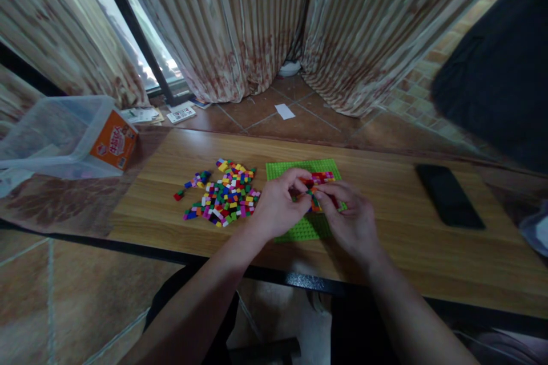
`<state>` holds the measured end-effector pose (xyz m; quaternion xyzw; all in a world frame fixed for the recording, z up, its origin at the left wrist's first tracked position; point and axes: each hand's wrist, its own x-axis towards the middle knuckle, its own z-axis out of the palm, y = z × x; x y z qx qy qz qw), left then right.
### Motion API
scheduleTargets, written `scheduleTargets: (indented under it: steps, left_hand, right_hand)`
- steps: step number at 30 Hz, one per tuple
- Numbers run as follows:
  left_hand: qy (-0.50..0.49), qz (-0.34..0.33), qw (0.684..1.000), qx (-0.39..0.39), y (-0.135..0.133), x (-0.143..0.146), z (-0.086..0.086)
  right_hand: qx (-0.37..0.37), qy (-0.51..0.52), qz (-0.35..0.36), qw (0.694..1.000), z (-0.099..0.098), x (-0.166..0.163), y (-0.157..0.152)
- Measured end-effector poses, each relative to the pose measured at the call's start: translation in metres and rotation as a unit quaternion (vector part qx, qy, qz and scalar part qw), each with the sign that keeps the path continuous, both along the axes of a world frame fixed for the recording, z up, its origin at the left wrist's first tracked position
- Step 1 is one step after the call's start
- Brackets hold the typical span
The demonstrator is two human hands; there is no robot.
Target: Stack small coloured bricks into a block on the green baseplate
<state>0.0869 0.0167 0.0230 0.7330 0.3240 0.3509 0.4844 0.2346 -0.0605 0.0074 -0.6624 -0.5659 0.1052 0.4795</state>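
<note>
My left hand (285,203) is closed in a pinch above a green studded baseplate (306,232). My right hand (353,218) meets it from the other side, thumb and forefinger also pinched. Between the two sets of fingertips shows a small dark green toy brick (313,189), partly covered by the fingers. Red, pink and orange bricks (323,177) sit on the baseplate just beyond and under the hands, which hide part of them. Left of the baseplate, a loose heap of many-coloured toy bricks (231,191) is spread on the wooden table (394,194).
A black phone (448,196) lies on the table to the right. At the far left stands a clear plastic bin (64,137) with an orange label. Curtains (222,28) hang behind the table, and a dark cloth-like shape (496,68) fills the upper right.
</note>
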Motion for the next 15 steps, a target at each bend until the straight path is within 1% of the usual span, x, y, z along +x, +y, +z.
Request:
scheduleTargets:
  steps: [2, 5, 10, 12, 15]
  left_hand:
    - [-0.002, 0.01, 1.0, -0.009, -0.001, 0.001, -0.001]
    - [-0.003, 0.021, 1.0, -0.019, -0.001, 0.001, -0.002]
    - [0.051, 0.057, 0.997, -0.027, 0.012, -0.004, -0.007]
    - [0.063, 0.052, 0.996, -0.041, 0.018, -0.008, -0.009]
    - [0.066, 0.024, 0.997, -0.041, 0.021, -0.012, -0.01]
  right_hand:
    - [0.011, -0.008, -0.006, 1.0, 0.0, -0.002, 0.001]
    - [0.022, -0.045, -0.019, 0.999, 0.0, 0.0, 0.002]
    - [0.024, -0.091, -0.045, 0.995, -0.001, 0.019, 0.004]
    - [0.019, -0.112, -0.046, 0.992, -0.002, 0.024, 0.006]
    - [0.012, -0.143, -0.029, 0.989, -0.003, 0.025, 0.01]
